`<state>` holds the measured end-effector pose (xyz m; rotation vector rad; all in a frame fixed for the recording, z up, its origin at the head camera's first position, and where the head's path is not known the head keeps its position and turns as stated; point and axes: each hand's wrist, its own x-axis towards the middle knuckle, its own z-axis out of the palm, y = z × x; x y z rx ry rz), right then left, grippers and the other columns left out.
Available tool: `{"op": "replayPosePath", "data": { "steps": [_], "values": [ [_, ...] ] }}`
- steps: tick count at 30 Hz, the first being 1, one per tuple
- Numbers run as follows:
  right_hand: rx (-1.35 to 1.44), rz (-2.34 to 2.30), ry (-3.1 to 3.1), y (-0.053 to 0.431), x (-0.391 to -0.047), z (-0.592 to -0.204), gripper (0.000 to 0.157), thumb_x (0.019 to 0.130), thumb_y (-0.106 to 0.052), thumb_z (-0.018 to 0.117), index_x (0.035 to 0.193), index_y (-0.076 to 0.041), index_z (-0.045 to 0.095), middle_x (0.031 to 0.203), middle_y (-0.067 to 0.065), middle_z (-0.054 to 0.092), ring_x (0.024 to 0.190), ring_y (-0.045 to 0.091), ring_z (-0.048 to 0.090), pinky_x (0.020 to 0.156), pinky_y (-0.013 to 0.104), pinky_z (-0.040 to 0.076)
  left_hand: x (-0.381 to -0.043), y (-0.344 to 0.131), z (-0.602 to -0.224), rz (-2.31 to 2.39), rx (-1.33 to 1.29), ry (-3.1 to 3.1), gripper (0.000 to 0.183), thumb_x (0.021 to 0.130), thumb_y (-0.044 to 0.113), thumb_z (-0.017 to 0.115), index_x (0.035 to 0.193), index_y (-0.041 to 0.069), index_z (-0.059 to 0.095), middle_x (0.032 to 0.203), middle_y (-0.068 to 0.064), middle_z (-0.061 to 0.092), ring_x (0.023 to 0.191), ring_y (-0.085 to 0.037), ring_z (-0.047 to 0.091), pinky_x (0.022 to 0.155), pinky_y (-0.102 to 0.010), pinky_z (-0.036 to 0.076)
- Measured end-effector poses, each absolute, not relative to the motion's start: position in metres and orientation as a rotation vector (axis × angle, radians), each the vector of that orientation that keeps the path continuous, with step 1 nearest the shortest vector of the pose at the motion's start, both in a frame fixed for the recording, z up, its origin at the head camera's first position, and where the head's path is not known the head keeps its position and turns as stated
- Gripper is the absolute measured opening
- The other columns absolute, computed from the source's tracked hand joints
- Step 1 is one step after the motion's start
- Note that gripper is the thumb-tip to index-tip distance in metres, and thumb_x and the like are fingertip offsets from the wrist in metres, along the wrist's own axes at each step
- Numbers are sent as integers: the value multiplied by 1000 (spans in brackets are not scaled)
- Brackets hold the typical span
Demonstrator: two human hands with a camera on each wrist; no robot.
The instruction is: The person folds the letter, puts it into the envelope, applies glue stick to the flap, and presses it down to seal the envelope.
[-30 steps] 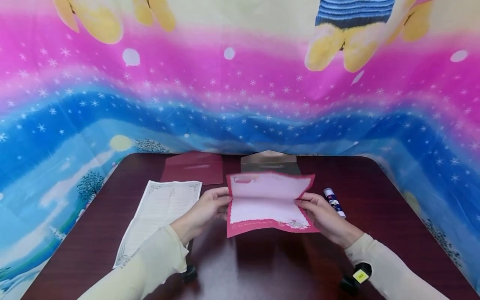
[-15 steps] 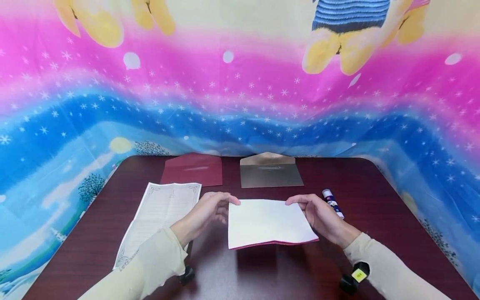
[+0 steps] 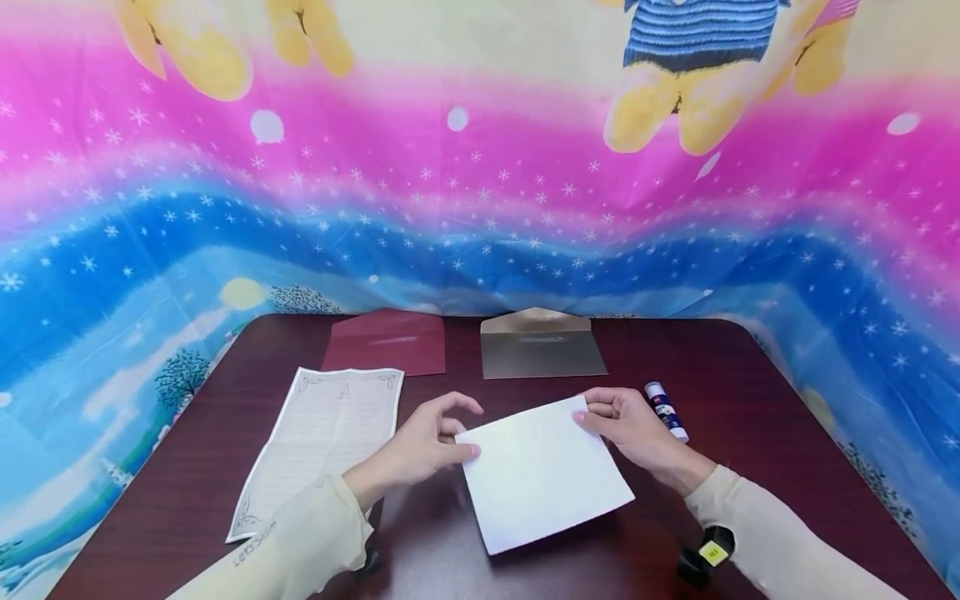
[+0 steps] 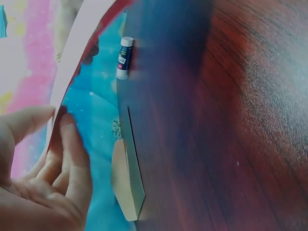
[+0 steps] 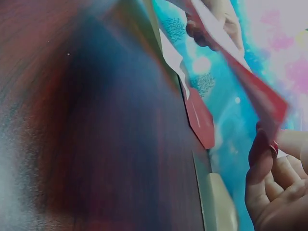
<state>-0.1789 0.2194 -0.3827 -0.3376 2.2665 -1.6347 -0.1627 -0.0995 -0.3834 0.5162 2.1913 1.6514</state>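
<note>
A folded sheet of letter paper (image 3: 546, 475), its plain white back facing up, is held tilted above the table between both hands. My left hand (image 3: 420, 446) pinches its upper left corner, thumb on top. At the upper right corner my right hand (image 3: 633, 429) pinches it, thumb on the white face. In the left wrist view the paper (image 4: 79, 48) is seen nearly edge-on, with a pink-red edge. From the right wrist the pink-red underside of the paper (image 5: 255, 91) shows, running from one hand to the other.
A bordered, lined sheet (image 3: 322, 450) lies at the left, partly under the left forearm. At the back are a red envelope (image 3: 386, 350) and a grey-gold envelope (image 3: 543, 354), flaps raised. A glue stick (image 3: 666, 412) lies beyond the right hand on the dark table (image 3: 720, 383).
The letter paper, first open with its pink-bordered printed side showing, has been folded in half, white back up. It has then turned, its left side dropping lower and nearer.
</note>
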Motion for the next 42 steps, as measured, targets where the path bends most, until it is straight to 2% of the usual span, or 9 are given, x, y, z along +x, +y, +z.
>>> {"op": "replayPosePath", "data": {
  "steps": [5, 9, 15, 22, 26, 31, 34, 38, 42],
  "values": [
    [-368, -1585, 2357, 210, -178, -376, 32, 99, -19, 66, 122, 2, 64, 107, 18, 76, 79, 21, 74, 71, 35, 63, -162, -94, -382, 1528, 648, 2224, 25, 99, 13, 62, 119, 0, 65, 92, -16, 74, 76, -10, 65, 70, -32, 57],
    [-445, -1557, 2374, 203, -178, -371, 28, 99, -16, 65, 121, 1, 66, 109, 21, 74, 79, 21, 73, 70, 34, 62, -162, -84, -380, 1492, 685, 2246, 24, 102, 20, 59, 113, 2, 71, 97, -13, 74, 75, -8, 63, 68, -24, 53],
    [-613, -1514, 2372, 193, -179, -366, 28, 99, -14, 65, 121, 3, 66, 109, 25, 72, 77, 19, 73, 68, 33, 62, -162, -68, -374, 1482, 684, 2235, 19, 99, 17, 64, 104, 1, 73, 90, -14, 75, 71, -7, 65, 66, -22, 56],
    [-491, -1501, 2473, 195, -180, -363, 34, 98, -19, 67, 127, -2, 65, 115, 19, 73, 89, 20, 71, 72, 29, 61, -159, -71, -377, 1589, 546, 2284, 14, 96, 13, 67, 95, -1, 71, 80, -16, 76, 67, -10, 68, 62, -27, 58],
    [-374, -1533, 2504, 202, -179, -369, 46, 100, -26, 64, 140, -5, 54, 122, 19, 71, 98, 21, 69, 81, 29, 59, -158, -75, -382, 1698, 424, 2331, 15, 97, 13, 67, 94, -1, 69, 79, -17, 76, 66, -12, 69, 63, -27, 58],
    [-239, -1622, 2448, 203, -171, -376, 63, 102, -31, 60, 154, -10, 31, 115, 19, 73, 88, 18, 69, 81, 31, 58, -160, -78, -383, 1845, 296, 2345, 17, 98, 13, 65, 99, -4, 68, 85, -20, 77, 68, -10, 68, 64, -26, 56],
    [-227, -1654, 2368, 198, -164, -377, 58, 104, -33, 57, 149, -3, 39, 115, 17, 73, 87, 17, 69, 80, 29, 57, -160, -78, -382, 1932, 233, 2368, 17, 98, 11, 65, 99, -5, 67, 86, -22, 77, 67, -8, 65, 62, -23, 52],
    [-272, -1678, 2317, 192, -157, -378, 42, 103, -28, 60, 129, 5, 58, 107, 14, 74, 85, 17, 66, 79, 29, 57, -158, -76, -382, 1993, 181, 2399, 15, 96, 9, 67, 96, -6, 67, 85, -22, 76, 66, -7, 62, 61, -21, 46],
    [-282, -1716, 2386, 186, -154, -380, 29, 99, -19, 66, 115, 5, 65, 98, 14, 76, 80, 14, 65, 76, 31, 58, -157, -75, -382, 2036, 129, 2394, 24, 93, 7, 70, 115, -1, 66, 84, -20, 76, 68, -8, 65, 65, -22, 50]
  ]
}}
